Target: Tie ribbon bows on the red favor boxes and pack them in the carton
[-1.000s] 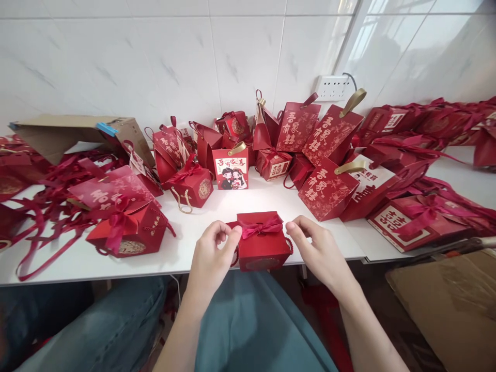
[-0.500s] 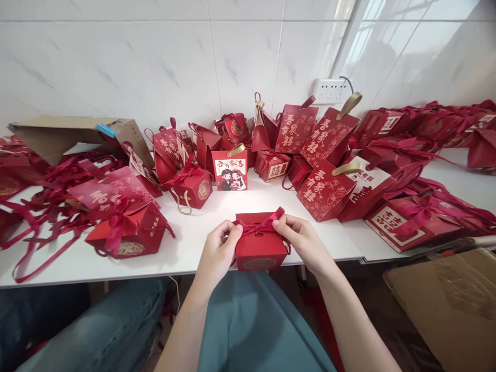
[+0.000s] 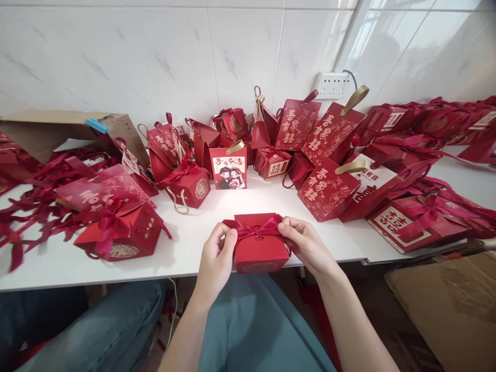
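A red gift box (image 3: 260, 251) sits at the table's front edge, straight in front of me. Across its top runs a dark red satin ribbon (image 3: 259, 231), knotted in the middle. My left hand (image 3: 217, 253) pinches the ribbon at the box's left side, thumb over curled fingers. On the right side, my right hand (image 3: 304, 240) holds the ribbon's other side between thumb and forefinger. The ribbon is stretched between both hands. Twisted cords show partly at the box's sides. Behind it stands a small red bag with a cartoon couple (image 3: 230, 173).
Several red boxes and bags line the wall. A bow-tied red box (image 3: 134, 230) lies to the left beside tangled ribbons (image 3: 39, 206). An opened cardboard box (image 3: 50, 124) is behind them. At lower right stands another cardboard carton (image 3: 449, 305). A person's jeans-clad leg (image 3: 112, 325) is at left.
The ribbon is pulled straighter across the box top, with my right hand slightly farther right and lower. A ribbon end now shows at my left hand. The view has tilted down a little.
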Motion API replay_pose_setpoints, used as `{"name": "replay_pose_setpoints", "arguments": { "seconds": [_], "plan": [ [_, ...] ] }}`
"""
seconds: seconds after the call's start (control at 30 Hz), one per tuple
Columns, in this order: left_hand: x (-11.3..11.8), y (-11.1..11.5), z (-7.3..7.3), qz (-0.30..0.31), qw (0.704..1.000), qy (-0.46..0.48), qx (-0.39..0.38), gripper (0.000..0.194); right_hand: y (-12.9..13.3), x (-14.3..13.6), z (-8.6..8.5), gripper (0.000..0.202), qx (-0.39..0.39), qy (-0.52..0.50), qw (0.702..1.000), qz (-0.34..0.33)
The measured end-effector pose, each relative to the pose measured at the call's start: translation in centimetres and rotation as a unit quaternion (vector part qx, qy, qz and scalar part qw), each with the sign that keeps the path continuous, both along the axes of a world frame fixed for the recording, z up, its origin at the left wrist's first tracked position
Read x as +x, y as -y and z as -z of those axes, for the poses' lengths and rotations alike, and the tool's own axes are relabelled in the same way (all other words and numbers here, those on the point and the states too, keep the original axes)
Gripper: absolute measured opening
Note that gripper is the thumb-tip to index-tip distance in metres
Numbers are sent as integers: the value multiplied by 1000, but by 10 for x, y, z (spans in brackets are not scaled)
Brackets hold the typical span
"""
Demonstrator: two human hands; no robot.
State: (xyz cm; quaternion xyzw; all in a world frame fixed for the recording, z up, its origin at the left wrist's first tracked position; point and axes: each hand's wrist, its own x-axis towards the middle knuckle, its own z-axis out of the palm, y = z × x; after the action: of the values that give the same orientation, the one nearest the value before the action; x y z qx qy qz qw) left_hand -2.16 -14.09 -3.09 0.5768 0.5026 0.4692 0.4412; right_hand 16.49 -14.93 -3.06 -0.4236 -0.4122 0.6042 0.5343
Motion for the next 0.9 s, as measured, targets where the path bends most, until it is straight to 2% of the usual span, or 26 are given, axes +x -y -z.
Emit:
{"name": "replay_pose_setpoints", "arguments": {
  "seconds": [0.3,0.6,0.73,0.83,0.9],
  "plan": [
    [-1,-3,5,37,999,7,14,31,-4,8,10,41,0,-29,999,-24],
    [6,-1,10,0,998,33,61,28,-5,11,18,45,2,-24,1000,-20],
    [10,0,17,-21,996,60,66,28,-7,11,21,47,-3,-34,999,-27],
    [11,1,24,-24,993,103,55,30,-5,11,22,46,2,-38,998,-40],
    [8,-1,26,-13,992,122,21,33,-3,13,24,45,6,-13,999,-45]
  ]
}}
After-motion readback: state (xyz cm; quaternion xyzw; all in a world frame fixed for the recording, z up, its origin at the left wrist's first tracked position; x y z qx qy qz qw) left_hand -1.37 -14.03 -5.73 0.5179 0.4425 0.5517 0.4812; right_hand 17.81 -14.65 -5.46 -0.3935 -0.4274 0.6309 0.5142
